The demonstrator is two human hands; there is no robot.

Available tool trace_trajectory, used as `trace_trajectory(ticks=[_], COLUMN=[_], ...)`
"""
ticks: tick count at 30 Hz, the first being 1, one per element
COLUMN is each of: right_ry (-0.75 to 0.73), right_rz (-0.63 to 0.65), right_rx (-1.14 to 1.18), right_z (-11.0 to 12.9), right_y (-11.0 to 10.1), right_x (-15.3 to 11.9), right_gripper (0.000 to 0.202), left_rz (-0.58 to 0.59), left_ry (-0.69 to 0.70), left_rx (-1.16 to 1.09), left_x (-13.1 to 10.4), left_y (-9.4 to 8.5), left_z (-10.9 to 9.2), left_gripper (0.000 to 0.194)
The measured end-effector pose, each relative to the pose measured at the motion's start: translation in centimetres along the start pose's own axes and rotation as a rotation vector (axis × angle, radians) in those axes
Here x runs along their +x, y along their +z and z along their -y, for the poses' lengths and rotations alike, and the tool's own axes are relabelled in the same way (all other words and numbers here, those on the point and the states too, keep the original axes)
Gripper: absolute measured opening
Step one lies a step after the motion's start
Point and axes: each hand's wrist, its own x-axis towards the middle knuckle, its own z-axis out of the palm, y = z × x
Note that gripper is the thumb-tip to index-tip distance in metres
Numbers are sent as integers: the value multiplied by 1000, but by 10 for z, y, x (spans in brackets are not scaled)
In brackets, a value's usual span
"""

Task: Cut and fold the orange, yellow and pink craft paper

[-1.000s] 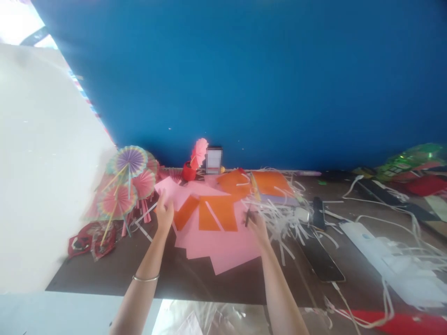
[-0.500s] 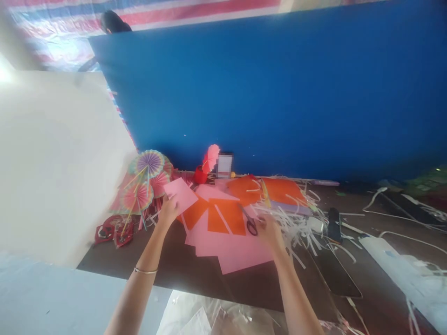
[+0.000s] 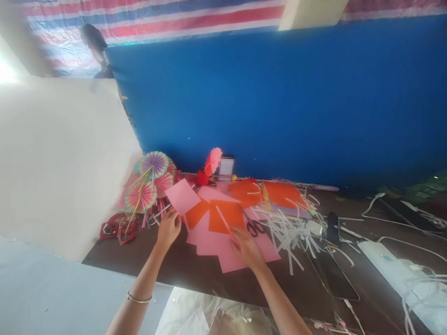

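My left hand (image 3: 170, 228) hovers just below a pink paper square (image 3: 182, 196), its fingers loosely bent and apart, with nothing visible in them. My right hand (image 3: 247, 246) reaches over the paper pile, its fingers stretched out at the lower edge of a cut orange sheet (image 3: 219, 218); a firm grip does not show. Another orange piece (image 3: 196, 214) lies to the left. Larger pink sheets (image 3: 209, 244) are spread underneath. Dark-handled scissors (image 3: 255, 228) lie on the paper, just beyond my right hand and apart from it.
White paper strips (image 3: 289, 228) heap up on the right, near a dark phone-like slab (image 3: 333, 272) and cables. Paper fans (image 3: 153, 164) and a red-rimmed item (image 3: 117, 228) stand left. A blue panel (image 3: 261, 102) rises behind; a person (image 3: 96, 49) is beyond it.
My left hand has let go of the pink square and drawn back slightly. From the scissors, my right hand has moved left to the orange paper, leaving them lying. The view has tilted up slightly.
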Motion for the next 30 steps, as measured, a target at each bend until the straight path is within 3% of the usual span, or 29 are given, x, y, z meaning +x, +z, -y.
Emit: trace_trajectory(ticks=[5,9,13,18,23,26,30], right_ry=[33,13,28,147,180,180,31], right_rz=[79,41,-128,-406,-559,-549,-330], right_rx=[38,50,48,14,-96,-184,-203], right_z=[3,1,-4,-24,-46,-46,-26], right_y=[2,2,-1,-16,-31,-30,-20], right_x=[-4,-7,-6,-3,-7,-9,-6], right_gripper=[36,38,33,24,19,21,29], left_rz=[112,219,251,258,255,241,209], left_ry=[177,196,216,269,281,278,275], left_rx=[-126,-175,-147,-134,-131,-132,-139], left_x=[-19,-23,-22,-22,-23,-23,-23], left_y=[8,5,9,18,20,19,20], left_z=[-1,2,7,17,18,15,14], left_gripper=[36,41,42,42,37,38,40])
